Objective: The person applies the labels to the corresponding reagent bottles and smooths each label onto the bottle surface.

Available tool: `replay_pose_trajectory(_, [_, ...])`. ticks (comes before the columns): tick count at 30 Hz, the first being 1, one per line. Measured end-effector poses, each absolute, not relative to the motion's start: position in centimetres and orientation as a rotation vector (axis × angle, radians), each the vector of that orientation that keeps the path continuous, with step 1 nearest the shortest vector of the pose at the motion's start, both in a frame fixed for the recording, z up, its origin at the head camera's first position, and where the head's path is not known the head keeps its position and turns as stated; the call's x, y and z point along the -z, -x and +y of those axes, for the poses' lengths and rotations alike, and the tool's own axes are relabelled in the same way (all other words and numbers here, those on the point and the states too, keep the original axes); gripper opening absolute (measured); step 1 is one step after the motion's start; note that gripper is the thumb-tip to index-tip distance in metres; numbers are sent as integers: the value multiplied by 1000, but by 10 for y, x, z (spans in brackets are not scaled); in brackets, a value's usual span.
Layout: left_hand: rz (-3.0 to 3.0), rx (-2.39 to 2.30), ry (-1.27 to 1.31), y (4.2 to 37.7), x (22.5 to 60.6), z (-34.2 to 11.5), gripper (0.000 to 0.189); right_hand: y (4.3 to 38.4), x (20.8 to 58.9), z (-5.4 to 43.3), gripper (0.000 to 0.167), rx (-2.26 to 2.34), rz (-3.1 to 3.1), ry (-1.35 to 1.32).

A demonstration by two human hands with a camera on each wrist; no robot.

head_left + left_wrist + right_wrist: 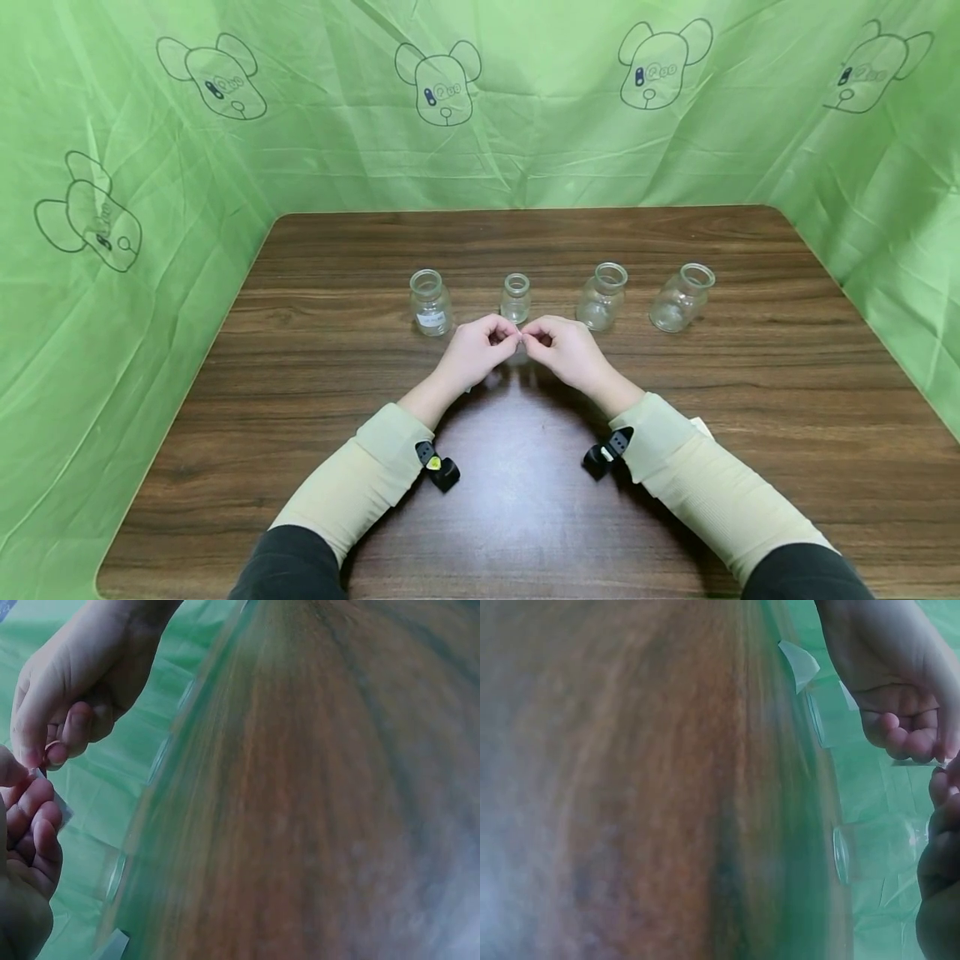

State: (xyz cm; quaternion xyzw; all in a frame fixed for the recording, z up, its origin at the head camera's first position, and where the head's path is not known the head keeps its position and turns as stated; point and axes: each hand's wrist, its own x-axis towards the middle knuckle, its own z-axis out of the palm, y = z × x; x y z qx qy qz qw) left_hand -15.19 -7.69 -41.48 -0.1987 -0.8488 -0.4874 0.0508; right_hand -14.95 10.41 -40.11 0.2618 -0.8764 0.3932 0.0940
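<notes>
In the head view my left hand [477, 348] and right hand [567, 350] meet fingertip to fingertip over the table. Between them they pinch a small, thin, pale label-like piece [63, 811], partly hidden by the fingers. Just behind the fingertips stands a small open glass jar [515, 304]. To the left of it is a larger glass jar [427, 292] with a white label [431, 320] on its front. Two more open glass jars, a middle-right one [600, 300] and a far-right one [681, 302], stand on the right without visible labels.
The wooden table [315, 400] reaches back to green cloth walls [525, 179]. A white paper piece [702, 427] lies beside the right sleeve. Another pale piece [800, 666] shows near the left wrist in the right wrist view.
</notes>
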Motion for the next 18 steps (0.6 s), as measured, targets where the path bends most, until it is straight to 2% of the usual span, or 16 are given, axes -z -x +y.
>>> replay_pose_trajectory(18, [-2617, 1482, 500, 147, 418, -104, 3, 152, 401, 114, 12, -1254, -2694, -548])
